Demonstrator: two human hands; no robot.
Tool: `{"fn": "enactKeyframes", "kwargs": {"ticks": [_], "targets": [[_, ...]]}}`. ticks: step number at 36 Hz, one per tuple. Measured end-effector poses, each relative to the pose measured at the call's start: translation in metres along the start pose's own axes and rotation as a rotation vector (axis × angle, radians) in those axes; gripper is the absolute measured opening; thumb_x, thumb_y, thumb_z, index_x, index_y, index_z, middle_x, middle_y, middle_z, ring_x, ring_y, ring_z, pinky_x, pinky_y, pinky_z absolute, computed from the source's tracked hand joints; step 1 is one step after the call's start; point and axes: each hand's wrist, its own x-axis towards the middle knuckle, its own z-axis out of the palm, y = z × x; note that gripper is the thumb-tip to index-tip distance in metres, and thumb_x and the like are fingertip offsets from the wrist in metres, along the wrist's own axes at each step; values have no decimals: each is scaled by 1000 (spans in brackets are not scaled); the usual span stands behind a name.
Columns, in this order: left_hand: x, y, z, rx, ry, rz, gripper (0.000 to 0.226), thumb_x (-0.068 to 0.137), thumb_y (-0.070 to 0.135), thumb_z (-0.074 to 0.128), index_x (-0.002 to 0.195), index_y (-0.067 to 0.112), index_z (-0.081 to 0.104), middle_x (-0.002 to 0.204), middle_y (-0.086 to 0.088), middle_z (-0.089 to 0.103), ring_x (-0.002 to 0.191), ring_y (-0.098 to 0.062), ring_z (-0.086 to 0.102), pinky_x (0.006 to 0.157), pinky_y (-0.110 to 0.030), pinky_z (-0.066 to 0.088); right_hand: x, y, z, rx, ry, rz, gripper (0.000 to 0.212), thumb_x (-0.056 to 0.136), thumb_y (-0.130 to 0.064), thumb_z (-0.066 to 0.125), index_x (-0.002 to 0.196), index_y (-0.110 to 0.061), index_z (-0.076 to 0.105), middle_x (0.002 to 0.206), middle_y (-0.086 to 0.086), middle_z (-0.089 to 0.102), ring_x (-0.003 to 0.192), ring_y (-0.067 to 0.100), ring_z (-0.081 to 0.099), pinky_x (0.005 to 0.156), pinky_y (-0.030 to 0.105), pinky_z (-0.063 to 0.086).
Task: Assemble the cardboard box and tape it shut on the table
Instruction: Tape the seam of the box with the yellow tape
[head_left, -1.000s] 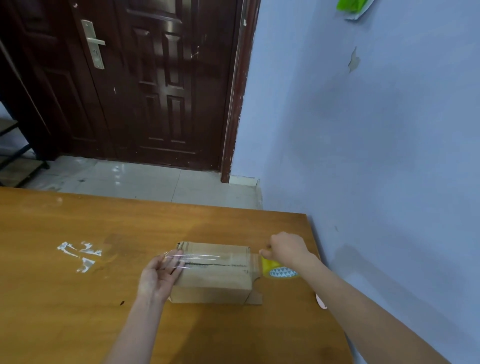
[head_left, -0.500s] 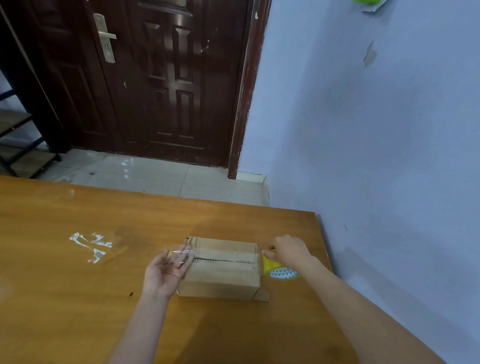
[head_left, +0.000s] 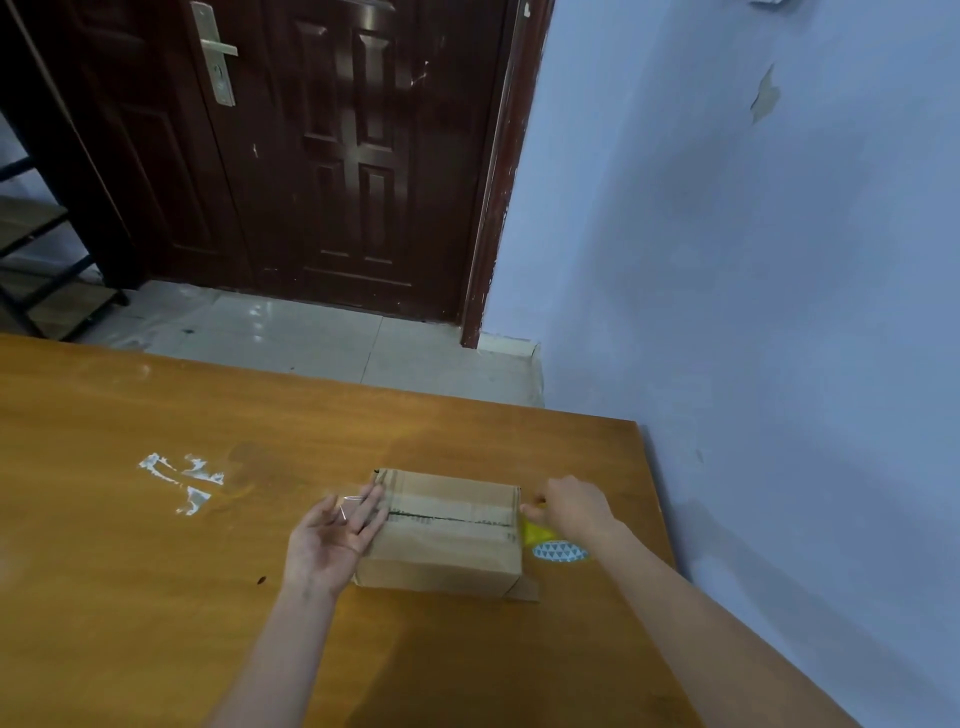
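Sitting on the wooden table (head_left: 156, 597) toward its wall-side edge, the cardboard box (head_left: 447, 535) lies closed, its top flaps meeting in a dark seam that runs along its length under a strip of clear tape (head_left: 452, 506). One loose flap pokes out flat at the box's near right corner. Your left hand (head_left: 332, 540) rests at the box's left end, palm turned up and fingers spread loosely, with the shiny free end of the tape lying across the fingertips; it grips nothing firmly. Your right hand (head_left: 571, 506) is at the box's right end, knuckles up, fingers curled around the yellow tape roll (head_left: 540, 535), whose patterned side shows just below the wrist. Left of the box, white tape scraps (head_left: 182, 480) are stuck to the tabletop. Compared with a second ago, the tape lies flatter on the box top, your left fingers have opened wider, and your view has tipped so the box sits lower against the table.
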Motion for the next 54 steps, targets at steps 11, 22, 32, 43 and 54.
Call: {"fn": "enactKeyframes", "kwargs": {"ticks": [11, 22, 32, 43, 54], "targets": [[-10, 17, 16, 692, 166, 330, 12, 94, 13, 56, 82, 9, 57, 103, -5, 69, 98, -19, 64, 79, -39, 52, 8, -5, 5, -72, -20, 51, 37, 94, -48, 43, 78, -18, 58, 63, -6, 51, 54, 13, 48, 49, 24, 35], [-7, 18, 3, 1310, 460, 560, 22, 88, 28, 65, 75, 10, 67, 68, -7, 67, 67, -22, 61, 55, -28, 40, 11, -3, 7, -23, -65, 44, 37, 95, -46, 42, 89, -16, 63, 77, -2, 59, 69, 17, 56, 65, 29, 43], [3, 15, -8, 1120, 460, 387, 19, 85, 25, 69, 82, 6, 71, 79, -9, 69, 82, -27, 66, 75, -41, 49, 13, -1, 11, -17, -38, 36, 34, 95, -46, 43, 87, -20, 63, 68, -7, 54, 66, 15, 55, 60, 27, 38], [19, 15, -13, 1125, 405, -28, 21, 88, 29, 67, 101, 12, 63, 108, -7, 60, 86, -26, 57, 84, -48, 44, 13, 0, 13, 46, -33, 26, 37, 95, -47, 44, 105, -19, 64, 69, -11, 51, 67, 12, 52, 62, 26, 39], [37, 5, -23, 1100, 459, -65, 31, 87, 37, 64, 97, 8, 67, 111, -15, 63, 92, -33, 55, 78, -45, 45, 10, -3, 11, 94, -70, 48, 35, 95, -45, 45, 103, -16, 64, 80, -4, 62, 68, 14, 57, 59, 26, 44]]}}
